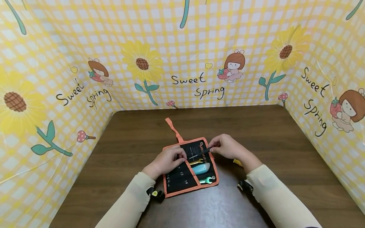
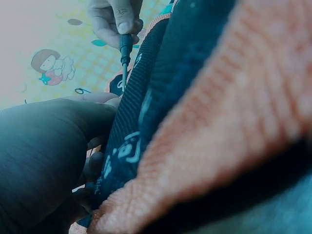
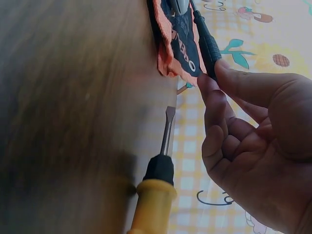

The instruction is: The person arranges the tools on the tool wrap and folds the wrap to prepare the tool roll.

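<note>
A black tool pouch with orange edging lies unrolled on the table. My left hand pinches the slanted pocket edge between thumb and fingers. By the end of its dark handle, my right hand holds a slim screwdriver, its shaft slanting toward the left fingertips. Whether its tip is inside a pocket I cannot tell; the left hand hides it. Below it, a yellow wrench, a light-blue ribbed handle and a green open-ended wrench stick out of the pockets.
A yellow flat-tip screwdriver with a black collar lies on the wooden table, partly behind the right forearm in the head view. The pouch's orange strap stretches toward the back. Checked yellow cloth walls in the table's back and sides.
</note>
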{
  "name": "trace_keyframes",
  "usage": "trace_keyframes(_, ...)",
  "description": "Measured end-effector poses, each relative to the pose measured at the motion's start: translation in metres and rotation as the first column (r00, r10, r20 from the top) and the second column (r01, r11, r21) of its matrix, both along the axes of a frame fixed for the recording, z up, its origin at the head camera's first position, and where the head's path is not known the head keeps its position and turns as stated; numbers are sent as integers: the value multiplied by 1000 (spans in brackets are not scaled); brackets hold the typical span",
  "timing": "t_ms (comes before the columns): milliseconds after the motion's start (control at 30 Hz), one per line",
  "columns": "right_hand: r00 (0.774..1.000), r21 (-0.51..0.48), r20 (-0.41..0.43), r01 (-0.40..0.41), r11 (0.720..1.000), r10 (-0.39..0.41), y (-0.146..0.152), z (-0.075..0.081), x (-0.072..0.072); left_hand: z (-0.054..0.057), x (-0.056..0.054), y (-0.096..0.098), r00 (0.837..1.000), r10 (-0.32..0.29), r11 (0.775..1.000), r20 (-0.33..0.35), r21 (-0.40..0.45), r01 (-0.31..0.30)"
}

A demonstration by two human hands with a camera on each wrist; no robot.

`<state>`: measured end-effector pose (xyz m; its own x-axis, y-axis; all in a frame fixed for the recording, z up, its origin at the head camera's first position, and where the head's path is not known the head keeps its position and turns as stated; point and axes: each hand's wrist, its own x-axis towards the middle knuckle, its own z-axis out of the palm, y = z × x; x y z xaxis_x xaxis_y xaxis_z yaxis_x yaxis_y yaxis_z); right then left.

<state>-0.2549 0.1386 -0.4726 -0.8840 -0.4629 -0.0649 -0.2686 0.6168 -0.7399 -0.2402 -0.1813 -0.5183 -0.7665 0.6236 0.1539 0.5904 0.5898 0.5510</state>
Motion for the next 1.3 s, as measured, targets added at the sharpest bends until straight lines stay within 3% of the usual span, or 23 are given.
trace_keyframes(633,998,23,-43,-35,999,36,-21,-2,4,-2,0,2,1000,7,999,13,35,-7)
trace_keyframes(1300,997,138,-46,-60,989,67,-34,1,3,-2,-2,2,1000,-16,999,-8,44,17)
